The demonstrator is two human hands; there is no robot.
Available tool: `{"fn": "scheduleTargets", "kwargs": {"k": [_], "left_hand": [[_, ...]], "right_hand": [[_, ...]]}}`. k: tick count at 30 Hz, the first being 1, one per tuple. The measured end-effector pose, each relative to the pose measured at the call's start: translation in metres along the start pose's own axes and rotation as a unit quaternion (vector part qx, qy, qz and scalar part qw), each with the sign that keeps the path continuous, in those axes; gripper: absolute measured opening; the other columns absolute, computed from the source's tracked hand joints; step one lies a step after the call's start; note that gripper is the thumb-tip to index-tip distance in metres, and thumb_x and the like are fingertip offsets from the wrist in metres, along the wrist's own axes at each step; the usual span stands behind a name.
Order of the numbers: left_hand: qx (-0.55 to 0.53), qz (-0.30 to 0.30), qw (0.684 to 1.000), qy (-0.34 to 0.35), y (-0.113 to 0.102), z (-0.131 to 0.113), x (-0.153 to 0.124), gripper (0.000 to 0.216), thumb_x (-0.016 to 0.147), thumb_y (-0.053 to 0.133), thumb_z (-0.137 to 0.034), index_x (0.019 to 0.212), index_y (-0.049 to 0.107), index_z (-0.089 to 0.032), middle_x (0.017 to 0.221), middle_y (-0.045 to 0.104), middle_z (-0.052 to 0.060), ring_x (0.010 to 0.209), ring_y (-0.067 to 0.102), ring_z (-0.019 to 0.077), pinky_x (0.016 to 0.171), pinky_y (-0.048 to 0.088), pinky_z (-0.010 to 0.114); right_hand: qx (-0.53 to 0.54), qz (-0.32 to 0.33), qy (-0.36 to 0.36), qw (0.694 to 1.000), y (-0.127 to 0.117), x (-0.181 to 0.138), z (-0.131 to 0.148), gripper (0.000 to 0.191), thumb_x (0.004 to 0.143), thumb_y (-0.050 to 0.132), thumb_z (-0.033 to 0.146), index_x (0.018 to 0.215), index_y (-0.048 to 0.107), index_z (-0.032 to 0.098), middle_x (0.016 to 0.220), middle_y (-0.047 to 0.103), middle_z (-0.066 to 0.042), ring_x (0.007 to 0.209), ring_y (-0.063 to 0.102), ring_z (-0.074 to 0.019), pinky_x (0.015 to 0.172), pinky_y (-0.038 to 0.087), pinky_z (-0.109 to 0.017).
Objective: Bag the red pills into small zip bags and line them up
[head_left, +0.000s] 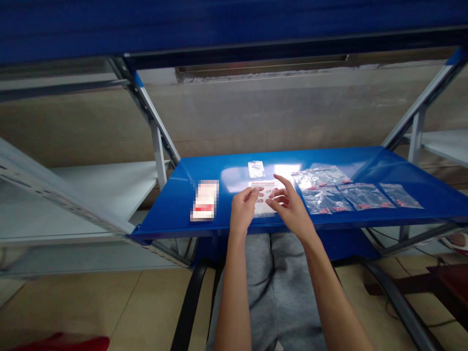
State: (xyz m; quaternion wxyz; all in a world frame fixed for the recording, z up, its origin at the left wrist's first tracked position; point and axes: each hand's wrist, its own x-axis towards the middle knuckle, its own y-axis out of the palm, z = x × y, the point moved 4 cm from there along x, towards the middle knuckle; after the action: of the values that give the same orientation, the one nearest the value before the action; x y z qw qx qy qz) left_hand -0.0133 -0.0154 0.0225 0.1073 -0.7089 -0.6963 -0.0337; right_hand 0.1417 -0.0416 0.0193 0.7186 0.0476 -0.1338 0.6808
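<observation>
I see both hands over the blue shelf (175, 204). My left hand (242, 208) pinches the edge of a clear zip bag (263, 197) lying flat at the shelf's middle; my right hand (288, 204) hovers just beside it, fingers spread. Filled bags (341, 197) lie to the right.

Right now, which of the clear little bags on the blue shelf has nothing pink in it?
The small bag lying alone at the back, just beyond both hands. It looks empty, while the bags on the right each hold pink pieces.
</observation>
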Motion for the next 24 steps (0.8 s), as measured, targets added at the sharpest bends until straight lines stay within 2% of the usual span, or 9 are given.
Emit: {"fn": "scheduleTargets", "kwargs": {"k": [3, 6, 11, 13, 15, 17, 19, 21, 24], "left_hand": [[0.031, 0.042, 0.999, 0.0, 0.0, -0.002, -0.001, 0.028, 0.096, 0.056, -0.037, 0.098, 0.077, -0.018, 0.101, 0.08, 0.008, 0.091, 0.075, 0.0202, 0.082, 0.057, 0.031], [0.076, 0.085, 0.993, 0.005, -0.002, -0.003, -0.002, 0.027, 0.097, 0.054, -0.036, 0.094, 0.075, -0.019, 0.101, 0.08, 0.006, 0.088, 0.075, 0.0193, 0.083, 0.056, 0.031], [0.177, 0.124, 0.976, 0.027, -0.005, -0.007, -0.006, 0.027, 0.099, 0.052, -0.033, 0.088, 0.074, -0.022, 0.09, 0.078, 0.004, 0.086, 0.072, 0.0204, 0.083, 0.054, 0.032], [0.235, 0.116, 0.965, 0.032, -0.006, -0.01, -0.008, 0.024, 0.099, 0.054, -0.033, 0.093, 0.075, -0.022, 0.089, 0.077, 0.004, 0.085, 0.071, 0.021, 0.084, 0.054, 0.033], [0.298, 0.084, 0.949, 0.057, -0.008, -0.016, -0.01, 0.022, 0.095, 0.062, -0.033, 0.11, 0.074, -0.022, 0.102, 0.077, 0.007, 0.095, 0.071, 0.0231, 0.091, 0.053, 0.036], [0.357, 0.05, 0.928, 0.09, -0.007, -0.023, -0.012, 0.042, 0.089, 0.072, -0.034, 0.13, 0.066, -0.023, 0.124, 0.072, 0.01, 0.114, 0.067, 0.0276, 0.1, 0.05, 0.039], [0.404, 0.046, 0.907, 0.111, -0.003, -0.029, -0.015, 0.062, 0.084, 0.079, -0.037, 0.142, 0.058, -0.024, 0.138, 0.065, 0.012, 0.129, 0.059, 0.0322, 0.105, 0.047, 0.043], [0.432, 0.059, 0.893, 0.117, 0.004, -0.03, -0.016, 0.073, 0.081, 0.081, -0.04, 0.147, 0.052, -0.024, 0.144, 0.062, 0.013, 0.135, 0.054, 0.0345, 0.108, 0.044, 0.046], [0.449, 0.057, 0.885, 0.106, 0.015, -0.027, -0.017, 0.074, 0.085, 0.077, -0.04, 0.15, 0.047, -0.021, 0.145, 0.06, 0.015, 0.135, 0.053, 0.0353, 0.11, 0.041, 0.048]], "right_hand": [[-0.029, -0.029, -0.024, 0.999, -0.005, -0.001, 0.004, 0.042, 0.088, 0.069, 0.043, 0.128, 0.064, 0.029, 0.117, 0.068, -0.007, 0.097, 0.067, -0.0214, 0.073, 0.053, -0.032], [-0.05, -0.027, -0.026, 0.998, -0.008, 0.0, 0.001, 0.024, 0.089, 0.067, 0.045, 0.101, 0.071, 0.024, 0.11, 0.072, -0.007, 0.096, 0.068, -0.022, 0.074, 0.052, -0.032], [-0.055, 0.014, -0.012, 0.998, -0.007, 0.002, -0.004, 0.025, 0.086, 0.069, 0.046, 0.085, 0.068, 0.022, 0.086, 0.072, -0.004, 0.076, 0.066, -0.0195, 0.067, 0.05, -0.031], [-0.052, 0.006, -0.002, 0.999, -0.007, 0.004, -0.007, 0.026, 0.084, 0.07, 0.047, 0.08, 0.067, 0.022, 0.075, 0.068, -0.003, 0.072, 0.066, -0.0202, 0.065, 0.049, -0.031], [-0.035, -0.029, 0.025, 0.999, -0.008, 0.005, -0.011, 0.029, 0.082, 0.071, 0.05, 0.078, 0.066, 0.022, 0.069, 0.066, -0.003, 0.068, 0.066, -0.0216, 0.06, 0.048, -0.031], [-0.014, -0.067, 0.053, 0.996, -0.009, 0.005, -0.015, 0.033, 0.078, 0.073, 0.054, 0.076, 0.065, 0.022, 0.068, 0.065, -0.003, 0.067, 0.068, -0.0232, 0.056, 0.047, -0.031], [0.006, -0.091, 0.069, 0.993, -0.006, 0.005, -0.017, 0.035, 0.075, 0.074, 0.055, 0.074, 0.065, 0.022, 0.069, 0.066, -0.004, 0.067, 0.068, -0.0237, 0.055, 0.046, -0.031], [0.026, -0.103, 0.077, 0.991, -0.002, 0.005, -0.018, 0.035, 0.074, 0.076, 0.055, 0.073, 0.066, 0.021, 0.07, 0.066, -0.004, 0.068, 0.067, -0.023, 0.055, 0.046, -0.031], [0.054, -0.109, 0.085, 0.989, 0.005, 0.004, -0.018, 0.036, 0.072, 0.077, 0.055, 0.074, 0.067, 0.021, 0.069, 0.067, -0.004, 0.065, 0.063, -0.0207, 0.056, 0.044, -0.03]]}}
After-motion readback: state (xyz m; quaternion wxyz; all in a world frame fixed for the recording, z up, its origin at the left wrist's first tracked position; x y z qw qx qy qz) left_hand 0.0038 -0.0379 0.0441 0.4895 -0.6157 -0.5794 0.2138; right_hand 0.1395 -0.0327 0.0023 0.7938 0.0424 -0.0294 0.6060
